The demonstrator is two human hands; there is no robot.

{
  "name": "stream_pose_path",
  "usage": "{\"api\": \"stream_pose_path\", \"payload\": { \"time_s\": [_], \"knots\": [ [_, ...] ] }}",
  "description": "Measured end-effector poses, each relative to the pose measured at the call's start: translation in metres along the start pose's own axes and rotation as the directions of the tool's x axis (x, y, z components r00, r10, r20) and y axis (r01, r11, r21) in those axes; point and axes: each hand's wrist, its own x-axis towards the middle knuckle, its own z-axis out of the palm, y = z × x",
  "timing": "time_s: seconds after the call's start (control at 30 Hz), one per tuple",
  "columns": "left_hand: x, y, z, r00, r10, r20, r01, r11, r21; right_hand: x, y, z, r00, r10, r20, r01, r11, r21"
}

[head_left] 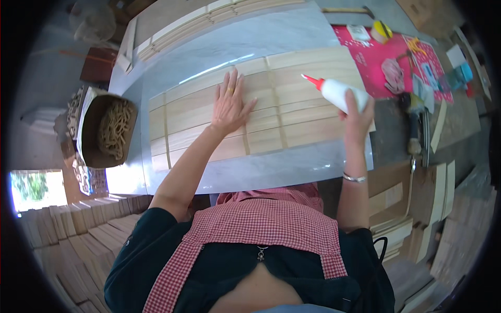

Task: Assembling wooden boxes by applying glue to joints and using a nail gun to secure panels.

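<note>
While my left hand (228, 108) lies palm down with its fingers loosely spread, my right hand (357, 116) is wrapped around a white bottle (338, 94), closed on its body near the base. The bottle is tilted, its red nozzle (312, 81) pointing left and away from me, over the right-hand part of the pale wooden boards (308, 117); I cannot tell how high the tip stands above them. My left hand grips nothing: it rests on the boards a little left of their middle, thumb out toward the right, a ring (230, 90) on one finger. The boards lie side by side in rows across the table (235, 180), from a little inside its left edge to its right edge, with a bare grey strip between them and the near edge; tan lines cross the rows. Along the far edge lies a stack of pale strips (219, 16). At the left edge an open carton (85, 125) holds a heap of tan, curled pieces (116, 128). Beyond the right edge a pink sheet (362, 57) carries a round yellow thing (381, 31) and a pink bundle (392, 75), and near the far right corner a hammer (347, 10) lies with its handle toward the table. A bracelet (355, 179) circles my right wrist.
</note>
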Motion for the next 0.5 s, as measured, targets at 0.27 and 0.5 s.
{"api": "stream_pose_path", "payload": {
  "time_s": [0.27, 0.5],
  "knots": [
    [-0.109, 0.021, -0.048, 0.966, 0.069, 0.248, -0.087, 0.994, 0.065, 0.043, 0.036, 0.126, 0.997, 0.006, 0.070, 0.009, 0.977, -0.211],
    [-0.130, 0.019, -0.037, 0.966, 0.104, 0.236, -0.114, 0.993, 0.030, 0.038, 0.035, 0.134, 0.996, 0.037, 0.080, -0.011, 0.950, -0.313]
  ]
}}
